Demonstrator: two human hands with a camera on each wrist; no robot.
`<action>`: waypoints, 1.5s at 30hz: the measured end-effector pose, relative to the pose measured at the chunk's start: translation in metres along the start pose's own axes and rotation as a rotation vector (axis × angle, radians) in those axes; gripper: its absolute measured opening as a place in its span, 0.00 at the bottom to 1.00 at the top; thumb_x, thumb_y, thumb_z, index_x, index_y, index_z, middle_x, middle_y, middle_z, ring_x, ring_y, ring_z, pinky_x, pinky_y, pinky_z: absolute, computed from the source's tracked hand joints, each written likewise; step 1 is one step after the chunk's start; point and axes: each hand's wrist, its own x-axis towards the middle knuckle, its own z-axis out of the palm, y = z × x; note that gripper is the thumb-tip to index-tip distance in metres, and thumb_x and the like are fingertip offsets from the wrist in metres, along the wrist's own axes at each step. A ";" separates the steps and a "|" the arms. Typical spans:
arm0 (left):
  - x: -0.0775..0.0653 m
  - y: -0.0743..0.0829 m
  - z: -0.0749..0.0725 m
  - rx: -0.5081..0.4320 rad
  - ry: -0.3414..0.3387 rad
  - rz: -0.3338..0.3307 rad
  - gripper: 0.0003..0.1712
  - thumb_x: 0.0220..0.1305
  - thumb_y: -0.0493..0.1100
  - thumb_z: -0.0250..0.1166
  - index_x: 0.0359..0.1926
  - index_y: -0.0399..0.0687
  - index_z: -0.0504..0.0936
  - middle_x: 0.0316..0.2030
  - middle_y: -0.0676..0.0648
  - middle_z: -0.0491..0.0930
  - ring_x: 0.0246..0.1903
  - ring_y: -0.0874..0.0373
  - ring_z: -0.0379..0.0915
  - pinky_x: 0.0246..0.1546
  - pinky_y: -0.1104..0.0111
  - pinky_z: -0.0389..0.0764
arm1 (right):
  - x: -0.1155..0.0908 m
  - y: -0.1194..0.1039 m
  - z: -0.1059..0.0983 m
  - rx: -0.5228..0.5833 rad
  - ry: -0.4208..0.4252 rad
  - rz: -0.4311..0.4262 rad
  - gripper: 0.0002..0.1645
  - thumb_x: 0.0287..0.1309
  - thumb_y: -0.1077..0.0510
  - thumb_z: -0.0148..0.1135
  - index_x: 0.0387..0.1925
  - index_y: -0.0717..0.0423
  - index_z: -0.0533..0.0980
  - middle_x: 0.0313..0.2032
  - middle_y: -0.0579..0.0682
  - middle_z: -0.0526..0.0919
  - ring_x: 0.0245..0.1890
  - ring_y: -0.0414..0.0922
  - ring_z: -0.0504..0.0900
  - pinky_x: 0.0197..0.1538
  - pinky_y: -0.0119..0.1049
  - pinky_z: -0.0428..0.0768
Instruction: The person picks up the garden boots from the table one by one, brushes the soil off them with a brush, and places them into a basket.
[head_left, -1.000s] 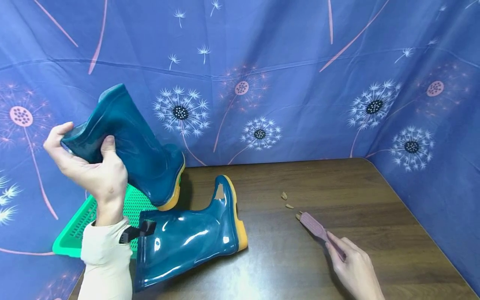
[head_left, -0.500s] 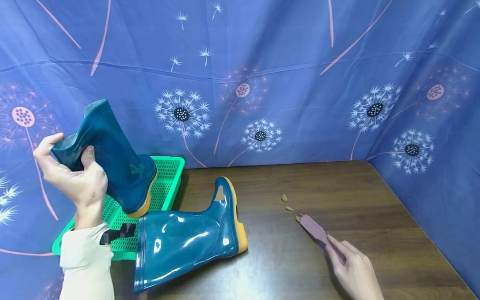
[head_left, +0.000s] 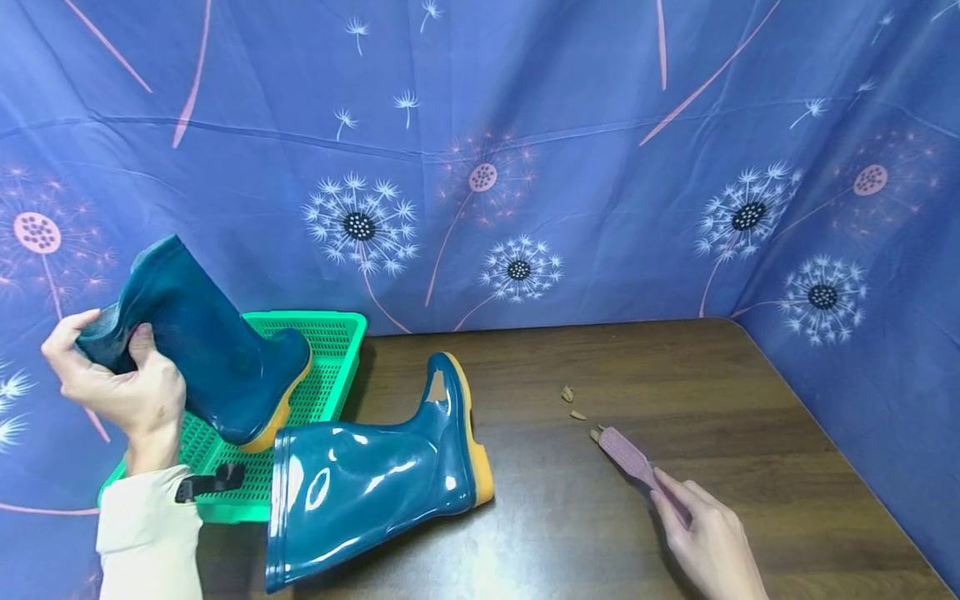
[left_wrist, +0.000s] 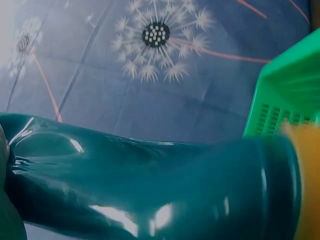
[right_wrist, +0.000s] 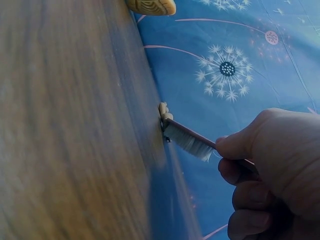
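Observation:
My left hand (head_left: pixel 127 383) grips the top of a teal rain boot (head_left: pixel 217 342), thumb on the outside and fingers at the opening, its shaft pinched inward. The boot hangs tilted over a green basket (head_left: pixel 348 367), yellow sole toward the right; in the left wrist view its glossy shaft (left_wrist: pixel 150 185) fills the lower part. A second teal boot (head_left: pixel 375 467) lies on its side on the table, with a tan patch on its toe. My right hand (head_left: pixel 708 525) holds a pink brush (head_left: pixel 628 452) by the handle, bristles down near small brown clumps (head_left: pixel 577 415).
The brown wooden table (head_left: pixel 750 400) has a rounded far right corner. A blue dandelion-print cloth (head_left: pixel 600 167) hangs behind it and along the right side. The lying boot's shaft end is close to the basket's right side.
My left hand has carried the boot left and down, over the basket, whose far rim now shows. The right hand and brush have stayed in place, as has the lying boot.

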 end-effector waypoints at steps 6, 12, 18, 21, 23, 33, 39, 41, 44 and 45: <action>-0.006 -0.025 -0.010 0.021 -0.036 0.006 0.15 0.65 0.35 0.70 0.52 0.36 0.82 0.40 0.68 0.83 0.40 0.71 0.80 0.50 0.80 0.78 | 0.000 0.002 0.000 -0.006 -0.003 0.007 0.25 0.47 0.71 0.79 0.51 0.61 0.88 0.23 0.33 0.69 0.21 0.24 0.56 0.21 0.23 0.56; -0.018 -0.052 -0.034 0.181 0.010 -0.104 0.17 0.69 0.33 0.66 0.57 0.48 0.83 0.45 0.72 0.82 0.47 0.72 0.80 0.55 0.79 0.78 | 0.000 0.001 0.001 -0.005 -0.008 0.007 0.25 0.47 0.70 0.79 0.51 0.61 0.88 0.22 0.33 0.67 0.21 0.24 0.56 0.21 0.23 0.55; -0.013 -0.046 -0.051 0.238 0.035 -0.337 0.29 0.68 0.29 0.64 0.64 0.59 0.76 0.58 0.64 0.75 0.62 0.67 0.70 0.64 0.77 0.68 | -0.001 0.001 0.002 -0.015 -0.007 0.010 0.25 0.47 0.70 0.79 0.51 0.60 0.88 0.22 0.33 0.65 0.21 0.24 0.55 0.22 0.24 0.55; -0.012 -0.046 -0.059 0.289 0.009 -0.373 0.32 0.67 0.31 0.64 0.68 0.61 0.71 0.65 0.62 0.71 0.67 0.68 0.64 0.68 0.79 0.62 | -0.002 0.000 0.002 -0.017 -0.007 0.012 0.25 0.46 0.70 0.79 0.51 0.60 0.88 0.22 0.33 0.66 0.21 0.24 0.55 0.22 0.24 0.55; -0.015 -0.048 -0.065 0.355 -0.010 -0.332 0.34 0.66 0.35 0.66 0.70 0.60 0.68 0.69 0.60 0.69 0.70 0.68 0.62 0.72 0.79 0.58 | -0.002 -0.001 0.002 -0.019 -0.008 0.016 0.25 0.47 0.69 0.79 0.51 0.60 0.88 0.22 0.33 0.67 0.21 0.24 0.55 0.22 0.24 0.55; -0.031 -0.025 -0.072 0.454 -0.224 -0.590 0.63 0.67 0.55 0.69 0.84 0.51 0.32 0.87 0.50 0.36 0.85 0.62 0.33 0.83 0.73 0.37 | -0.003 -0.006 -0.001 -0.088 -0.094 0.114 0.23 0.52 0.64 0.79 0.52 0.61 0.88 0.26 0.46 0.82 0.20 0.34 0.69 0.23 0.36 0.69; -0.051 0.005 -0.071 0.476 -0.417 -0.504 0.67 0.67 0.58 0.70 0.82 0.47 0.28 0.83 0.41 0.28 0.83 0.48 0.26 0.86 0.57 0.34 | 0.001 -0.007 -0.003 -0.104 -0.052 0.079 0.22 0.52 0.66 0.77 0.51 0.64 0.87 0.25 0.42 0.78 0.20 0.28 0.59 0.21 0.30 0.59; -0.058 0.016 -0.069 0.468 -0.471 -0.459 0.64 0.67 0.56 0.71 0.82 0.48 0.32 0.82 0.39 0.32 0.81 0.44 0.31 0.84 0.50 0.39 | 0.003 -0.008 -0.005 -0.094 -0.017 0.061 0.22 0.51 0.67 0.77 0.51 0.64 0.87 0.25 0.41 0.77 0.21 0.26 0.58 0.21 0.27 0.58; -0.071 0.033 -0.066 0.458 -0.597 -0.404 0.59 0.68 0.51 0.71 0.82 0.47 0.37 0.80 0.33 0.40 0.79 0.36 0.39 0.79 0.38 0.48 | 0.006 -0.009 -0.009 -0.122 -0.005 0.016 0.23 0.51 0.67 0.76 0.52 0.63 0.87 0.26 0.41 0.77 0.19 0.26 0.58 0.18 0.27 0.57; -0.075 0.037 -0.065 0.461 -0.651 -0.391 0.59 0.68 0.50 0.70 0.83 0.47 0.38 0.80 0.32 0.41 0.78 0.34 0.41 0.77 0.35 0.49 | 0.007 -0.009 -0.011 -0.138 -0.013 -0.004 0.23 0.51 0.67 0.76 0.52 0.62 0.87 0.27 0.41 0.78 0.19 0.27 0.58 0.18 0.28 0.58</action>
